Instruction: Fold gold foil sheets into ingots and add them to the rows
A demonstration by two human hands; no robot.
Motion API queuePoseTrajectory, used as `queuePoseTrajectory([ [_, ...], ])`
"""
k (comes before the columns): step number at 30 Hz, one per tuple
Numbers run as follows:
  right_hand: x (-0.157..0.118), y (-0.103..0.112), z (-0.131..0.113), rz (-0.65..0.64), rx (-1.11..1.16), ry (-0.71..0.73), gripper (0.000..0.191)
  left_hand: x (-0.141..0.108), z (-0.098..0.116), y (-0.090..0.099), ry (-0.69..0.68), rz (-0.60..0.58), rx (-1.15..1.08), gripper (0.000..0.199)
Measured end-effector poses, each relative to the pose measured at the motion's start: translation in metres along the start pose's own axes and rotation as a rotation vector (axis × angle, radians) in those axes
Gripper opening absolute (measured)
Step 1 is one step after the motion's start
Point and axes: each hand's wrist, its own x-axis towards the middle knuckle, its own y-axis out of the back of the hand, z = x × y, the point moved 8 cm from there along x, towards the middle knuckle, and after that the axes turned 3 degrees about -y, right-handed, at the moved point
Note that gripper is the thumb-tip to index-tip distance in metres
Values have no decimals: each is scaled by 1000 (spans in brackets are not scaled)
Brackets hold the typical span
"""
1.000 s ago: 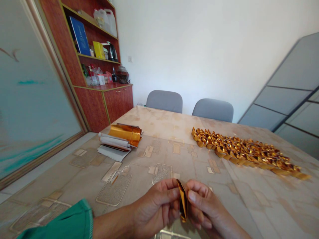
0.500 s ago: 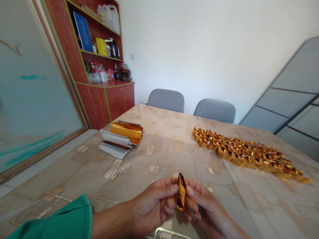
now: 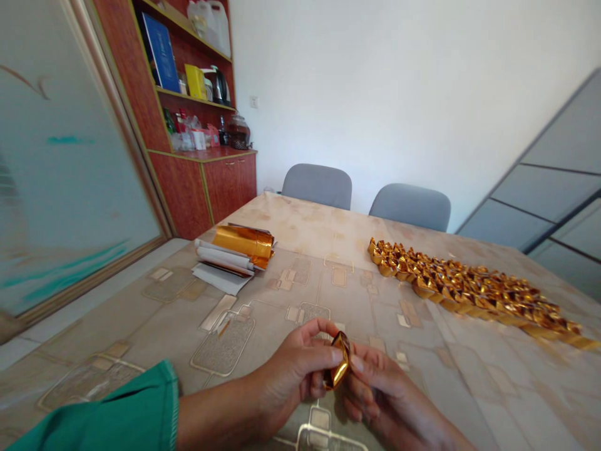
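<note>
- Gold, shiny folded foil piece (image 3: 339, 366) sits between both hands, above the patterned beige tablecloth (image 3: 277, 326).
- Left hand (image 3: 298, 373) pinches its left side, thumb on the foil.
- Right hand (image 3: 380, 382) grips its right edge with thumb and fingers.
- Rows of folded gold foil shapes (image 3: 464, 285) lie to the right.

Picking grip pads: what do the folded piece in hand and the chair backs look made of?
Folded piece: likely foil-coated paper, shiny gold; sharp creases and bright glints suggest it.

Chair backs: matte grey, perhaps fabric or vinyl; no gloss shows, weave too small to tell.
</note>
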Motion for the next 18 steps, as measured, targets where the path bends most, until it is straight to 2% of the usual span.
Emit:
queuePoseTrajectory([
  [4,0,2,1,-5,26,1,23,2,-1,2,9,18,30,45],
  [9,0,3,0,15,22,3,25,1,3,-4,-15,-40,38,44],
  [13,0,2,1,33,9,-18,27,2,4,-2,-21,-19,93,38],
  [18,-1,5,-3,106,65,-7,28,1,-1,-8,80,-146,-6,36],
])
